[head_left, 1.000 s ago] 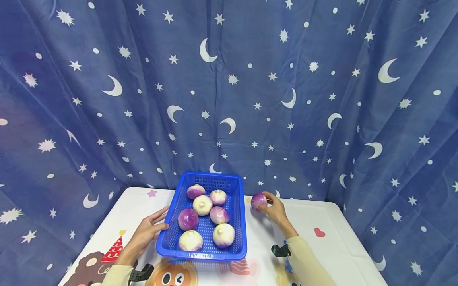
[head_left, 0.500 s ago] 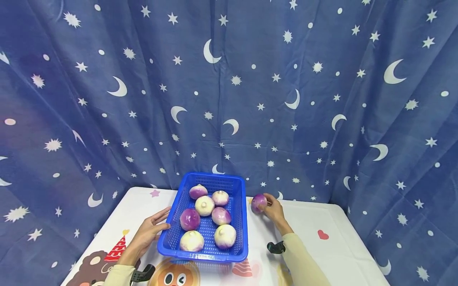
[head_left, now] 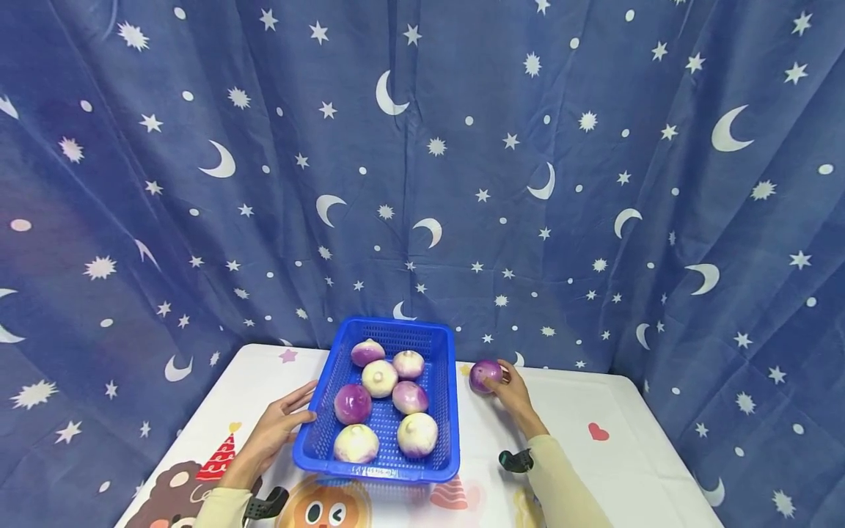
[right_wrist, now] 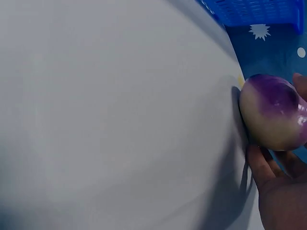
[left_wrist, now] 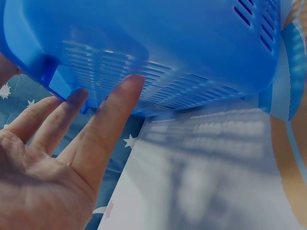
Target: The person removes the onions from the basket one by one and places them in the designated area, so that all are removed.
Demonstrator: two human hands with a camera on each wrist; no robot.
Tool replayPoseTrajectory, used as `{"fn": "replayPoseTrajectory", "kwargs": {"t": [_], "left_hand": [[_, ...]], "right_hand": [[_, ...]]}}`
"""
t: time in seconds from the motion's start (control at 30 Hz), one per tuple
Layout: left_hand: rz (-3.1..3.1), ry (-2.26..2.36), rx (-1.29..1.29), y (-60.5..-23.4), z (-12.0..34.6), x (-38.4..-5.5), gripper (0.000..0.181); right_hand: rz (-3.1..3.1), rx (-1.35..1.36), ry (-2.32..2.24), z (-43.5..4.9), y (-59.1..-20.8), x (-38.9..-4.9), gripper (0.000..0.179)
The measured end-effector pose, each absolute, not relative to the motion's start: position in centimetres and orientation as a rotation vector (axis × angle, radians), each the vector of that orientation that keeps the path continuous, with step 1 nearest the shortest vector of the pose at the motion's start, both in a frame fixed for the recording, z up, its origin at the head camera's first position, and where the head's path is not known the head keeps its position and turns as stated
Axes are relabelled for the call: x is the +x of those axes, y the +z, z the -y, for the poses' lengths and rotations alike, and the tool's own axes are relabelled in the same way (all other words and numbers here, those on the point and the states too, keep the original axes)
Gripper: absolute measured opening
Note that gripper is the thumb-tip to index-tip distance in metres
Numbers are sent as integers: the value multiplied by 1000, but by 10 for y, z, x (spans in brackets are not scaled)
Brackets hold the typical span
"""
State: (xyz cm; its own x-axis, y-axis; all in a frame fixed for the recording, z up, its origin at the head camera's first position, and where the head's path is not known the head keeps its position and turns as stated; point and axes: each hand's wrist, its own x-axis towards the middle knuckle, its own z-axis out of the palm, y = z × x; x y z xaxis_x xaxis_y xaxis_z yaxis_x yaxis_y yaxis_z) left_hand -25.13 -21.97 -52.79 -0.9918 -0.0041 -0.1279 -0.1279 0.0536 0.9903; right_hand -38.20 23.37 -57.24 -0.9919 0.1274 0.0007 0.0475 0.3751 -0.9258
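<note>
A blue plastic basket (head_left: 378,471) on the table holds several purple-and-white turnips, among them a mostly purple turnip (head_left: 353,404) and a pale turnip (head_left: 417,435). My left hand (head_left: 269,433) is at the basket's left side, its fingers fairly straight and spread. In the left wrist view, fingertips (left_wrist: 132,84) lie against the slotted wall. To the right of the basket, my right hand (head_left: 513,392) holds another turnip (head_left: 485,376) between thumb and fingers. The right wrist view shows that turnip's purple and cream sides; part of the hand is cut off there.
The table's white cloth (head_left: 561,418) bears printed cartoon figures and a red heart. Behind its far edge hangs a blue curtain (head_left: 462,220) with moons and stars, which also closes in both sides.
My right hand has shifted slightly right with the turnip, which is turned a little in the fingers. The left hand stays at the basket; the head view has moved slightly.
</note>
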Motion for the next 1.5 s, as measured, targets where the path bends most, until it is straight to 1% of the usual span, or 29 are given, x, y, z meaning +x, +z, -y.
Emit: {"fn": "replayPoseTrajectory", "kwargs": {"t": [0.23,0.4,0.73,1.07,1.27,1.5], "left_hand": [[-2215,2084,-140,-529,216,-253,70],[-2214,2072,-147,-529,217,-252,71],[-2190,2081,-135,-527,219,-252,71],[-2180,2091,-123,-531,220,-252,70],[-2169,2096,-103,-532,221,-252,71],[-2167,2099,-100,-530,221,-252,70]], "right_hand": [[2519,-151,1733,-242,-569,-375,74],[2515,-139,1705,-244,-563,-367,75],[2550,-72,1620,-242,-530,-343,73],[2440,120,1685,-232,-499,-321,75],[2370,261,1850,-220,-475,-299,69],[2396,386,1894,-206,-448,-282,65]]}}
